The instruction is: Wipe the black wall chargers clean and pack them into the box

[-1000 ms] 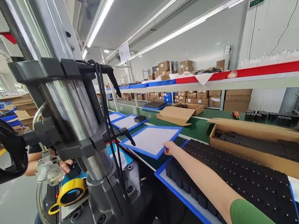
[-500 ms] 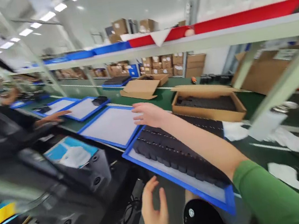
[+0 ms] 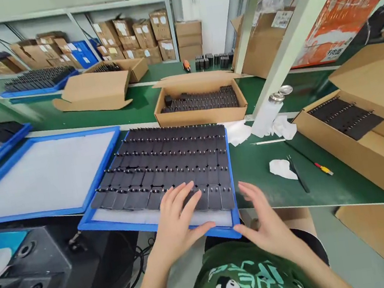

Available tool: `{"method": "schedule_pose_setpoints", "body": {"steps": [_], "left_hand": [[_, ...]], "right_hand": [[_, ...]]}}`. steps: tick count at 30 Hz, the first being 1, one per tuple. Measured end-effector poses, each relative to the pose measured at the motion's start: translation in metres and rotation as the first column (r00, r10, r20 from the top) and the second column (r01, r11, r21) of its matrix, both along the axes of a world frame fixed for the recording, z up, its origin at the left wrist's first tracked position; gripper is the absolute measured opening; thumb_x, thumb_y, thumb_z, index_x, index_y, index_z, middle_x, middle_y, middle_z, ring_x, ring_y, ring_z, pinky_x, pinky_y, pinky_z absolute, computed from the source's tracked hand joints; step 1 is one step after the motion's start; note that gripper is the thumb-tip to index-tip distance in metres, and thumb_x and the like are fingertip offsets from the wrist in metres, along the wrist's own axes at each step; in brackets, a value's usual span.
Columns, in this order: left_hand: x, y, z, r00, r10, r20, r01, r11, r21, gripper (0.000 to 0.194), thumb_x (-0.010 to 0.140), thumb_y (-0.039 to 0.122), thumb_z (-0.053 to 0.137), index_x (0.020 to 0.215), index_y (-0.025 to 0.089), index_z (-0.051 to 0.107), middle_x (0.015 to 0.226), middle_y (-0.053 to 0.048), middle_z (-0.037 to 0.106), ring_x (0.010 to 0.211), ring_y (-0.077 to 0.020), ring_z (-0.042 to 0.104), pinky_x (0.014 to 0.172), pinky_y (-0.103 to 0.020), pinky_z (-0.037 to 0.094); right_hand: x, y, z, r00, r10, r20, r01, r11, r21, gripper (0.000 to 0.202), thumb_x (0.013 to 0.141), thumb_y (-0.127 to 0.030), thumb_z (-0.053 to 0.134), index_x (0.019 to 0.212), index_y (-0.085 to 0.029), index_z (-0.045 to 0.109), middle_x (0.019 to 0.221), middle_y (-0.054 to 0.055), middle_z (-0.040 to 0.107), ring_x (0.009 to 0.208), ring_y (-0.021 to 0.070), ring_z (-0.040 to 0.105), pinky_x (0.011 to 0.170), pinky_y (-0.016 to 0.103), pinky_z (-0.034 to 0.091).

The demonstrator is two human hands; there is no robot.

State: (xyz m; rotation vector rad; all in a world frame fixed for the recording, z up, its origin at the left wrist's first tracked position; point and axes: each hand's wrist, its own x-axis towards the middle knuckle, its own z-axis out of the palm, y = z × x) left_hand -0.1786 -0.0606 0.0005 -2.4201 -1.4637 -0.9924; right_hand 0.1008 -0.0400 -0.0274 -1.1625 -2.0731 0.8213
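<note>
In front of me lies a blue-rimmed tray (image 3: 128, 226) with a white lining. Rows of flat black rectangular pieces (image 3: 176, 158), each with small shiny metal tips, cover most of it. My left hand (image 3: 178, 220) hovers over the front row with fingers spread, holding nothing; whether its fingertips touch the pieces I cannot tell. At the tray's front right corner is my right hand (image 3: 267, 224), fingers apart and thumb close to the blue rim. It holds nothing either.
A bare white-lined tray (image 3: 54, 212) adjoins on the left. Behind stands an open carton (image 3: 202, 116) of black pieces; another carton (image 3: 357, 167) is at right. A dispenser bottle (image 3: 267, 113), tweezers (image 3: 298, 176) and a yellow-red-tipped cable (image 3: 320, 167) lie rightward.
My view has swung right and down to the filled tray. My right hand has drawn back from over the trays to the near right corner. My left hand now is above the front row.
</note>
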Motion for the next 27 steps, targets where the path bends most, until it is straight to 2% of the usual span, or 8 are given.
{"method": "schedule_pose_setpoints", "body": {"steps": [2,4,7,10,14,22,25,27], "left_hand": [[0.004,0.009,-0.004,0.995,-0.042,-0.087,0.044,0.999,0.019,0.064,0.086,0.055,0.072,0.133,0.015,0.052,0.131,-0.022,0.063,0.127,-0.0354,0.057,0.11,-0.055,0.04],[0.005,0.014,-0.01,0.994,-0.016,-0.111,0.023,0.998,0.06,0.066,0.087,0.06,0.067,0.131,0.014,0.053,0.128,-0.023,0.065,0.124,-0.0368,0.058,0.108,-0.055,0.041],[0.006,0.017,-0.015,0.985,0.046,-0.168,-0.035,0.997,0.069,0.06,0.088,0.055,0.068,0.129,0.013,0.055,0.127,-0.023,0.066,0.123,-0.038,0.058,0.107,-0.055,0.041],[0.007,0.017,-0.014,0.973,0.078,-0.216,-0.073,0.997,0.031,0.055,0.089,0.048,0.07,0.128,0.013,0.056,0.126,-0.021,0.068,0.121,-0.0367,0.061,0.108,-0.054,0.039],[0.007,0.02,-0.013,0.973,0.074,-0.219,-0.075,0.997,0.006,0.056,0.089,0.047,0.069,0.132,0.015,0.053,0.124,-0.018,0.07,0.117,-0.034,0.064,0.109,-0.052,0.039],[-0.003,0.045,-0.011,0.964,0.127,-0.234,-0.125,0.992,0.025,0.061,0.088,0.05,0.068,0.135,0.017,0.051,0.121,-0.016,0.07,0.112,-0.0327,0.065,0.102,-0.05,0.044],[-0.01,0.052,-0.012,0.954,0.152,-0.259,-0.151,0.988,0.025,0.066,0.089,0.053,0.066,0.139,0.015,0.048,0.122,-0.017,0.069,0.114,-0.0328,0.064,0.104,-0.05,0.043],[-0.016,0.054,-0.012,0.945,0.148,-0.291,-0.15,0.989,0.016,0.07,0.089,0.055,0.066,0.142,0.014,0.047,0.124,-0.018,0.068,0.115,-0.0337,0.063,0.106,-0.051,0.042]], "right_hand": [[-0.014,-0.006,-0.018,0.998,0.054,0.023,-0.054,0.998,0.01,0.106,0.086,-0.053,0.073,0.161,-0.027,0.004,0.162,0.021,0.021,0.15,0.0368,0.031,0.112,0.056,0.047],[-0.024,-0.007,-0.031,0.994,0.091,0.06,-0.097,0.99,0.099,0.121,0.08,-0.057,0.078,0.162,-0.023,-0.004,0.163,0.025,0.016,0.15,0.0416,0.027,0.112,0.061,0.045],[-0.029,-0.003,-0.045,0.989,0.107,0.103,-0.131,0.954,0.269,0.112,0.09,-0.046,0.07,0.161,-0.014,-0.01,0.16,0.031,0.018,0.149,0.0431,0.028,0.11,0.064,0.044],[-0.029,0.002,-0.051,0.987,0.12,0.11,-0.15,0.933,0.327,0.102,0.094,-0.03,0.061,0.159,-0.005,-0.013,0.16,0.034,0.017,0.149,0.0424,0.028,0.109,0.063,0.046],[-0.03,0.01,-0.049,0.979,0.147,0.143,-0.188,0.924,0.332,0.106,0.089,-0.02,0.064,0.158,-0.002,-0.014,0.163,0.033,0.01,0.152,0.0442,0.02,0.111,0.063,0.043],[-0.052,0.041,-0.042,0.964,0.21,0.162,-0.24,0.95,0.198,0.138,0.078,-0.021,0.083,0.153,-0.011,-0.032,0.163,0.034,0.009,0.152,0.0457,0.017,0.115,0.06,0.042],[-0.055,0.053,-0.034,0.957,0.214,0.194,-0.246,0.956,0.159,0.143,0.078,-0.032,0.085,0.151,-0.016,-0.037,0.164,0.032,0.009,0.152,0.0441,0.019,0.117,0.06,0.038],[-0.05,0.062,-0.023,0.944,0.228,0.237,-0.261,0.958,0.118,0.151,0.071,-0.046,0.089,0.151,-0.02,-0.037,0.165,0.028,0.01,0.151,0.0443,0.021,0.118,0.063,0.035]]}}
